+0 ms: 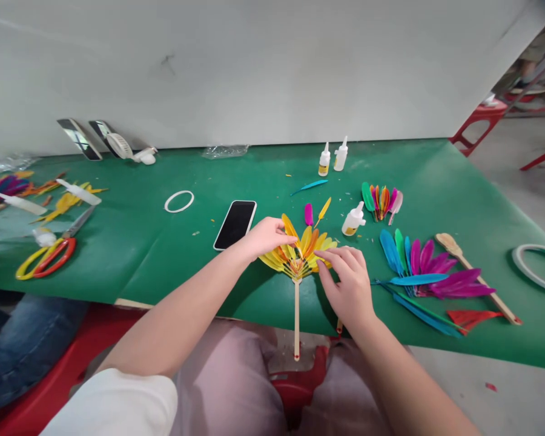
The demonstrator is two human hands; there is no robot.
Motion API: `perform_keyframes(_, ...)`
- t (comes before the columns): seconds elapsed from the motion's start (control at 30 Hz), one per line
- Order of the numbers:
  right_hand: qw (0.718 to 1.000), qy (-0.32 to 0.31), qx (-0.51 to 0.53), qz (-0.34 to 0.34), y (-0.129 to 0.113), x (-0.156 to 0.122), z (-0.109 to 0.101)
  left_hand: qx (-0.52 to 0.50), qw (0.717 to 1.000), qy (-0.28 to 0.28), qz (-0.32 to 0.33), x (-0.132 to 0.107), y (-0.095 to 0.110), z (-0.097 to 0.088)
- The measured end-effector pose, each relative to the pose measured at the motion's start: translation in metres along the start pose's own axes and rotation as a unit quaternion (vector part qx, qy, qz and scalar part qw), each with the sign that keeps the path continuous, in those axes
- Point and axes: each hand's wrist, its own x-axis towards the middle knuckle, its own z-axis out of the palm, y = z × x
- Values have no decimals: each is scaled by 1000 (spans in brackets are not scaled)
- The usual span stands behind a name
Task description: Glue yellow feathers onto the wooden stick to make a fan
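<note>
A yellow and orange feather fan on a thin wooden stick lies at the near edge of the green table. My left hand pinches a yellow feather at the fan's upper left side. My right hand rests on the fan's right side, its curled fingers pressing the yellow feathers there. A small glue bottle stands just right of the fan.
A black phone lies left of the fan. Blue, green and magenta feathers and a wooden spoon-shaped stick lie right. Two glue bottles stand at the back. Scissors, a white ring and more feathers are left. A person's denim leg is at left.
</note>
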Motion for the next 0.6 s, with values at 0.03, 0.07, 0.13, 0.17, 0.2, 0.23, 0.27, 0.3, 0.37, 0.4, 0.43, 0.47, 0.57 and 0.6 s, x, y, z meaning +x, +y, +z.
perform_keyframes(0.03, 1000, -3, -2, 1, 0, 0, 1, 12, 1000, -13, -6, 1, -1, -1)
perform_keyframes(0.07, 1000, -6, -3, 2, 0, 0, 2, 32, 999, -21, -7, 2, -1, -3)
perform_keyframes(0.13, 1000, -15, -9, 3, -1, 0, 3, 80, 997, -21, -7, 6, 1, -8)
perform_keyframes(0.17, 1000, -22, -13, 4, -1, 0, 4, 103, 994, -18, -8, 7, 3, -10)
perform_keyframes(0.2, 999, -28, -16, 4, -1, 0, 5, 124, 992, -14, -10, 8, 5, -12)
perform_keyframes(0.23, 999, -34, -18, 3, -2, 0, 5, 142, 990, -9, -13, 10, 7, -13)
perform_keyframes(0.27, 999, -39, -20, 1, -2, 0, 6, 157, 987, -5, -15, 11, 8, -14)
perform_keyframes(0.3, 999, -40, -21, -2, -3, 0, 7, 170, 985, -4, -18, 12, 9, -14)
perform_keyframes(0.37, 999, -42, -28, -9, -4, 0, 8, 189, 982, -4, -16, 14, 11, -14)
perform_keyframes(0.4, 998, -45, -34, -13, -4, -1, 9, 196, 981, -4, -11, 14, 10, -13)
perform_keyframes(0.43, 998, -52, -40, -17, -5, -1, 10, 202, 979, -4, -4, 15, 10, -12)
perform_keyframes(0.47, 997, -63, -45, -21, -6, -2, 11, 207, 978, -5, 2, 16, 9, -12)
perform_keyframes(0.57, 993, -101, -57, -26, -10, -5, 14, 205, 979, -11, 13, 18, 7, -11)
perform_keyframes(0.6, 991, -111, -64, -26, -11, -6, 15, 204, 979, -13, 14, 18, 6, -11)
